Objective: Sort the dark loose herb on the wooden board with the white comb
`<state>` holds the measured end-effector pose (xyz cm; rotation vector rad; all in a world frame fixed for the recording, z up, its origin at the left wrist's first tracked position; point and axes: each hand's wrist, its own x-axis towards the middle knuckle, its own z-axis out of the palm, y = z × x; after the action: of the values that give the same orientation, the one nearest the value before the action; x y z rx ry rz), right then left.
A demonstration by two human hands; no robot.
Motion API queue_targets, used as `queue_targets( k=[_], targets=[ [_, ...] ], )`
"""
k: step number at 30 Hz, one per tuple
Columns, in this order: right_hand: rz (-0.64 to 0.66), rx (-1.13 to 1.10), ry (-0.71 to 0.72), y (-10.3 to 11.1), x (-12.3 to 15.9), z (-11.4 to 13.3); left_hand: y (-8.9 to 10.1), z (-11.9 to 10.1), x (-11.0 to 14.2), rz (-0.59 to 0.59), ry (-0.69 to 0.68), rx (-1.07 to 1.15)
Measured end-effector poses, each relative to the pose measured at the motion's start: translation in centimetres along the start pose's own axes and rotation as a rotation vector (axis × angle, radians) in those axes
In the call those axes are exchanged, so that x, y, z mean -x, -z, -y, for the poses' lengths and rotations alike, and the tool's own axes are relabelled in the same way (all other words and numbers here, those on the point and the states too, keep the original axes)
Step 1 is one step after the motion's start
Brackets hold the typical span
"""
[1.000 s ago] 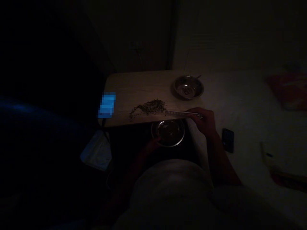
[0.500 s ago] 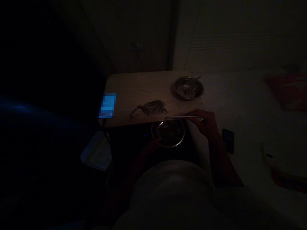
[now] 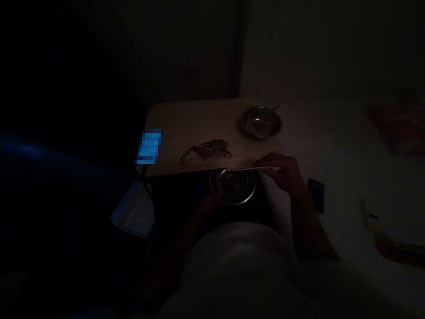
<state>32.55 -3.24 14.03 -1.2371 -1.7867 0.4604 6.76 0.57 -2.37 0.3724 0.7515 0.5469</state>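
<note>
My left hand (image 3: 215,198), dim in the dark, grips the rim of a shiny metal bowl (image 3: 253,190) just below the front edge of the wooden tabletop (image 3: 192,119). Between the fingers of my right hand (image 3: 282,170) is a long, thin, pale strip (image 3: 249,168) with dark marks along it. Its far end lies over the near edge of the tabletop, above the bowl. Small dark grains (image 3: 212,149) lie in a loose, spread heap on the wood, a little beyond the strip. What the held bowl contains is too dark to make out.
A second metal bowl (image 3: 261,122) with a handle poking past its rim stands at the tabletop's back right. A lit blue, blurred-out screen (image 3: 148,146) is at the left edge. On the pale surface to the right lie a phone (image 3: 315,195) and a red packet (image 3: 400,126).
My right hand has drawn the strip from beside the grains toward me, to the table edge over the bowl. My left hand and the held bowl have stayed in place.
</note>
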Motion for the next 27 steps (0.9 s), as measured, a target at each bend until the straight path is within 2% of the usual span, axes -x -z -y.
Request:
queue_targets(
  k=[3,9,13,16,22,27],
  targets=[
    [-0.048,0.024,-0.030,-0.1,0.0,0.1,0.0,0.0,0.1,-0.018,-0.002,-0.009],
    [-0.348,0.137,-0.231,-2.6,0.1,0.5,0.0,0.0,0.1,-0.006,-0.013,0.006],
    [-0.366,0.111,-0.332,-5.0,0.1,0.7,0.1,0.1,-0.1,0.011,-0.013,0.022],
    [-0.410,0.130,-0.368,-5.9,0.2,0.3,0.0,0.1,-0.2,0.019,-0.005,0.030],
    [-0.503,0.232,-0.422,-4.6,0.6,-1.3,0.0,0.3,-0.4,0.043,-0.017,0.041],
    [-0.591,0.277,-0.441,-2.7,1.0,-3.0,0.6,0.4,-0.2,-0.063,-0.006,-0.006]
  ],
)
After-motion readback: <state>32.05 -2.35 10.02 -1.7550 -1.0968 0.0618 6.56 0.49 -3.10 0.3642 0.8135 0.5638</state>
